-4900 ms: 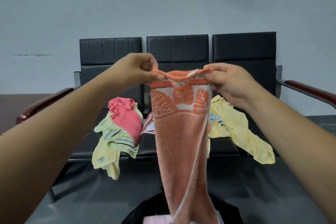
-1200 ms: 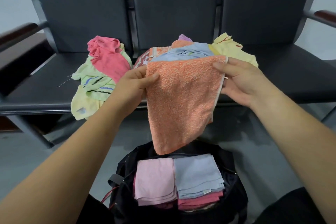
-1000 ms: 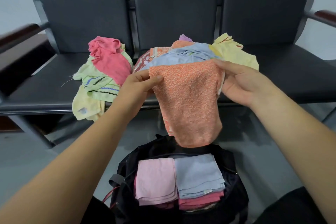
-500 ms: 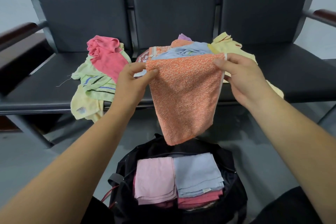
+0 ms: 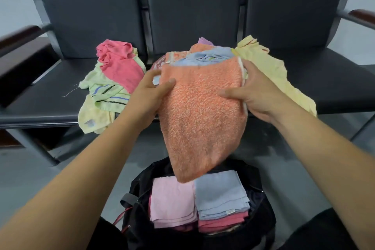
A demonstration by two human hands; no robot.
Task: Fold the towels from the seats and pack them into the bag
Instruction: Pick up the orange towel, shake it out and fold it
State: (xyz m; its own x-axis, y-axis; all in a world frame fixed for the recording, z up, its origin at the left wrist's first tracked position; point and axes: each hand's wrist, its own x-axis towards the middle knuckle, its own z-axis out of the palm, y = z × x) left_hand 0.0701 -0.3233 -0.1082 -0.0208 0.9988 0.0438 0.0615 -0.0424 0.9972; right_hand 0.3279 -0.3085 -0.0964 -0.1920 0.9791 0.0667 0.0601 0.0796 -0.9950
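Note:
I hold a folded orange towel (image 5: 199, 115) in the air above the open black bag (image 5: 263, 215). My left hand (image 5: 149, 97) grips its left edge, thumb on the front. My right hand (image 5: 253, 95) grips its right edge, thumb across the front. Its lower end hangs just over the bag's mouth. Inside the bag lie a folded pink towel (image 5: 172, 201), a folded blue towel (image 5: 220, 195) and a darker pink one (image 5: 223, 222) beneath.
Unfolded towels lie on the black seats (image 5: 40, 91): a pink one (image 5: 119, 65) on striped green and yellow ones (image 5: 101, 95) at left, a blue (image 5: 211, 56) and orange heap in the middle, a yellow one (image 5: 269, 69) at right. Armrests (image 5: 18, 36) flank the bench.
My hands have slid down from the towel's top corners to its side edges. The towel has dropped lower, closer to the bag's mouth.

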